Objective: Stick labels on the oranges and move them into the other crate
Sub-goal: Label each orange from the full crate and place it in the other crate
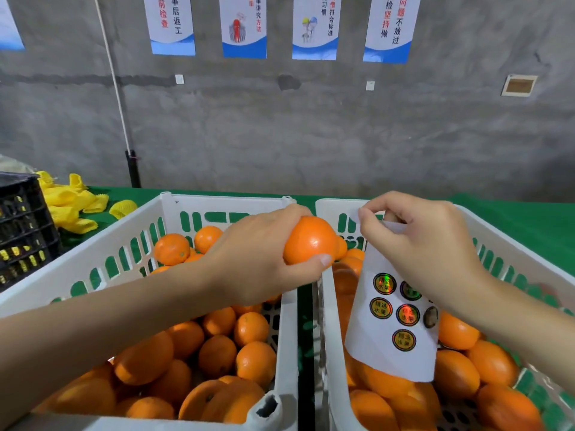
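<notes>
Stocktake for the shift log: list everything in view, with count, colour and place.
table cover: one, green, under everything
left crate: one, white, on the cover
right crate: one, white, beside it
loose oranges: many, orange, in both crates
held orange: one, orange, above where the crates meet
label sheet: one, white, over right crate
round labels: six showing, black and yellow, on sheet
foam nets: several, yellow, far left
black crate: one, left edge
posters: five, white and blue, grey wall
left hand: grips held orange
right hand: pinches sheet's top
</notes>
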`<state>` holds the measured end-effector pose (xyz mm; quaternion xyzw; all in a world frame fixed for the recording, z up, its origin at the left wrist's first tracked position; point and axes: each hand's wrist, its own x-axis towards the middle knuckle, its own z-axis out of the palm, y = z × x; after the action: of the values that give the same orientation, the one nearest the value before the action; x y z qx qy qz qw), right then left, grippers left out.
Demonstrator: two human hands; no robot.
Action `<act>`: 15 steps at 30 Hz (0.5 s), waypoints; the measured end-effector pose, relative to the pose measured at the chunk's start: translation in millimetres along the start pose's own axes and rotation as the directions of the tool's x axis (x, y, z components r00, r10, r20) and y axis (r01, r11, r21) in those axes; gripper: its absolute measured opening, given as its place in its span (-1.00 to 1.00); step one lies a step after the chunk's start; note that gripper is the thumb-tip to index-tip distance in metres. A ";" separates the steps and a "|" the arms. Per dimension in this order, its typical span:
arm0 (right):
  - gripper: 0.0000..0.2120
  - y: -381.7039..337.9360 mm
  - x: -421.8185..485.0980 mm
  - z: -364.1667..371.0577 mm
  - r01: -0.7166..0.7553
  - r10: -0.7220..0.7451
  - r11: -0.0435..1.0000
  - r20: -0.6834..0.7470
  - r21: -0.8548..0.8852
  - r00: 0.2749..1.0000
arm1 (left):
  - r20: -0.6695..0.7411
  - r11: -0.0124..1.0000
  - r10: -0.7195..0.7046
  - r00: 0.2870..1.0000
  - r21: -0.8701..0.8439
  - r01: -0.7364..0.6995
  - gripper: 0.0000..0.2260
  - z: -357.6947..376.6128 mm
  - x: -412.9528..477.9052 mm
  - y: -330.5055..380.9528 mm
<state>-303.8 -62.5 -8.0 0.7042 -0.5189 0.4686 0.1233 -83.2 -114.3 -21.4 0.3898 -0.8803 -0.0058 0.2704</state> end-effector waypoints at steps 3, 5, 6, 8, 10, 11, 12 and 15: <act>-0.77 -5.3 -3.0 -0.2 0.162 -0.160 0.986 0.036 -0.030 0.986 | 0.018 0.999 0.035 0.999 -0.031 -0.034 -0.43 0.0 -0.9 -0.1; -0.81 -8.9 -5.2 0.7 0.272 -0.270 0.960 0.048 -0.059 0.962 | 0.020 0.996 0.051 0.999 -0.077 -0.049 -0.44 0.4 -0.2 0.7; -0.83 -10.1 -6.0 1.3 0.310 -0.307 0.948 0.050 -0.066 0.950 | 0.024 0.994 0.060 0.998 -0.089 -0.057 -0.44 0.7 0.1 1.3; -0.85 -10.4 -6.8 1.8 0.339 -0.337 0.939 0.042 -0.062 0.941 | 0.026 0.994 0.068 0.997 -0.092 -0.065 -0.43 1.1 0.2 2.1; -0.85 -8.8 -6.7 1.9 0.325 -0.325 0.944 0.016 -0.046 0.946 | 0.032 0.993 0.060 0.998 -0.100 -0.056 -0.42 1.4 0.3 1.9; -0.85 -8.1 -6.4 1.7 0.310 -0.310 0.950 0.001 -0.039 0.951 | 0.038 0.993 0.056 0.998 -0.109 -0.052 -0.42 1.4 0.7 1.4; -0.84 -8.0 -5.8 1.2 0.297 -0.298 0.954 -0.010 -0.030 0.955 | 0.047 0.992 0.056 0.997 -0.115 -0.051 -0.42 1.7 1.0 0.9; -0.85 -10.1 -5.1 -0.6 0.330 -0.330 0.943 0.012 -0.036 0.944 | 0.081 0.990 0.083 0.993 -0.120 -0.073 -0.41 1.6 1.6 1.2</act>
<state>-295.6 -54.6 -8.5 0.7800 -0.4027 0.4297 0.2117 -85.6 -114.9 -21.8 0.3379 -0.9038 -0.0636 0.2547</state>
